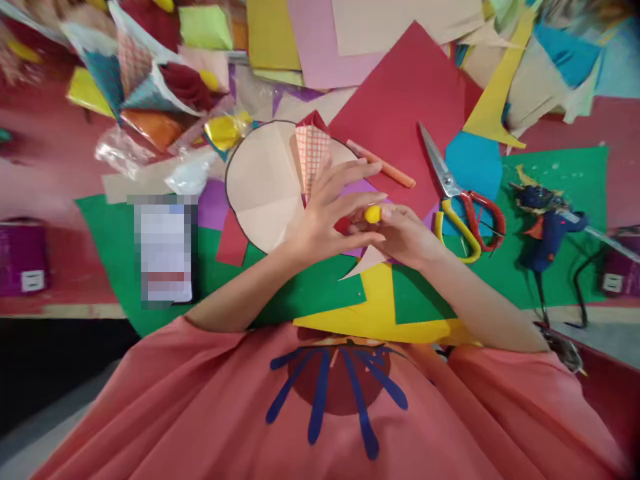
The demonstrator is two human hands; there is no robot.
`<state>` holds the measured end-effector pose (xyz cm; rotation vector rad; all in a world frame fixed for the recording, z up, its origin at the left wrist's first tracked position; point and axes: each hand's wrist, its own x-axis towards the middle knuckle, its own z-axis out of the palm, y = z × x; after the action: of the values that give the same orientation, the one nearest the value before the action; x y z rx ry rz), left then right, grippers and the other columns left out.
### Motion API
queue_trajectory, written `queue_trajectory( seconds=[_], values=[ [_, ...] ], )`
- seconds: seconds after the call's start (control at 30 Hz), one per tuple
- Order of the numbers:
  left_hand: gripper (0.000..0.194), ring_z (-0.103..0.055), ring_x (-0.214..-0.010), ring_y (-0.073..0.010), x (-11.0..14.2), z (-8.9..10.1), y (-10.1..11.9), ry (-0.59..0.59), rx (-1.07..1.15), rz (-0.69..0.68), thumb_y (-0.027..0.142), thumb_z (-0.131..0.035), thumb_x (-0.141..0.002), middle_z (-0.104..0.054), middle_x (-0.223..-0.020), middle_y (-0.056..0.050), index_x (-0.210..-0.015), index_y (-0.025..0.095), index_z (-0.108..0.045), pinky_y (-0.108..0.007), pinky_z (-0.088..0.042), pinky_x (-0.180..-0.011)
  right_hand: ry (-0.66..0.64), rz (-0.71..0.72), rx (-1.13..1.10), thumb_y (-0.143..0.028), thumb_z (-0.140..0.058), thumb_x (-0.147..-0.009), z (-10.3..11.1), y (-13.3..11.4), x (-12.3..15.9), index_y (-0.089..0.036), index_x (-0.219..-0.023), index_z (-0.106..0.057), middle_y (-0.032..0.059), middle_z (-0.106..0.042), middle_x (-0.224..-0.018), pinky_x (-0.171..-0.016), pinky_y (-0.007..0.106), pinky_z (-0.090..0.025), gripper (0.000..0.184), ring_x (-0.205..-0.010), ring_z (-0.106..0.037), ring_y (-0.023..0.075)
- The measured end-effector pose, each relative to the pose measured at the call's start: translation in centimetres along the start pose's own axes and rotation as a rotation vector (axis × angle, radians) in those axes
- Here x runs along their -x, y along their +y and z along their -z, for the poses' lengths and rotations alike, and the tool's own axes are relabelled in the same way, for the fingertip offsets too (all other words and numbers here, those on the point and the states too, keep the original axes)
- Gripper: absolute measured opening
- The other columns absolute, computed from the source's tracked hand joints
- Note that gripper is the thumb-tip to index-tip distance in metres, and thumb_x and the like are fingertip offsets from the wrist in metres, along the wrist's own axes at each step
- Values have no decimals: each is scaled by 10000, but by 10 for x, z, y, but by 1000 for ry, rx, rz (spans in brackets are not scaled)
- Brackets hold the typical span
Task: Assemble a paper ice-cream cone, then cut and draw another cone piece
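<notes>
My right hand (407,237) pinches a small rounded yellow piece (373,214) between thumb and fingertips; its material is unclear. Around that piece, my left hand (330,207) arches with its fingers spread, and I see nothing gripped in it. Just beyond the left hand, a red-and-white checked paper cone (313,150) with a dark red top lies on a cream paper circle (265,187) with a dark outline. An orange stick-like piece (395,173) rests on the red paper (400,87) past my fingers. Red and purple scraps are partly hidden under my hands.
Scissors (453,193) with red and yellow handles lie to the right, beside a blue glue gun (550,240). A phone (167,253) lies on green paper (280,287) at left. Finished-looking paper cones (135,67) and plastic-wrapped pieces crowd the far left.
</notes>
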<state>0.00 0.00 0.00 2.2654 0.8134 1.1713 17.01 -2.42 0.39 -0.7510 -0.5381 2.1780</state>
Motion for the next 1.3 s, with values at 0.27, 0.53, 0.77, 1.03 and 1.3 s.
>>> queue_trajectory(
  seconds=[0.27, 0.53, 0.77, 1.03, 1.3],
  values=[
    [254, -525, -1285, -198, 1, 2, 1, -28, -23, 132, 524, -540, -900, -621, -1281, 23, -1024, 325, -636, -496, -420, -1141, 14, 4, 61, -433, -782, -699, 0, -1, 1, -232, -855, -740, -20, -737, -863, -823, 261, -572, 257, -814, -683, 107],
    [241, -567, -1246, -227, -2, 2, 5, -18, 174, 187, 483, -559, -899, -629, -1278, -8, -1010, 302, -674, -504, -403, -1135, 50, 25, 64, -390, -822, -656, 1, 0, 1, -223, -827, -739, -23, -738, -833, -823, 230, -572, 253, -809, -687, 97],
    [272, -565, -1250, -222, -1, 0, 5, -37, 230, 236, 502, -494, -927, -632, -1271, 14, -1084, 341, -647, -506, -465, -1078, -26, 42, 59, -371, -804, -689, 3, -1, 1, -231, -854, -746, -39, -727, -793, -815, 220, -566, 224, -782, -687, 79],
    [209, -619, -1172, -229, -1, -1, 3, 28, 111, 140, 455, -625, -865, -644, -1252, -9, -1008, 303, -636, -501, -479, -1055, 3, 14, 69, -374, -831, -646, 3, -1, 1, -236, -865, -729, -38, -710, -842, -825, 238, -560, 278, -799, -671, 85],
    [352, -613, -1166, -235, -1, -2, -2, 53, 50, 27, 459, -686, -821, -657, -1221, -52, -1115, 292, -588, -552, -439, -1083, 51, 9, 58, -403, -824, -653, 1, -3, 2, -223, -799, -748, -26, -718, -818, -791, 192, -551, 243, -796, -663, 79]
  ],
)
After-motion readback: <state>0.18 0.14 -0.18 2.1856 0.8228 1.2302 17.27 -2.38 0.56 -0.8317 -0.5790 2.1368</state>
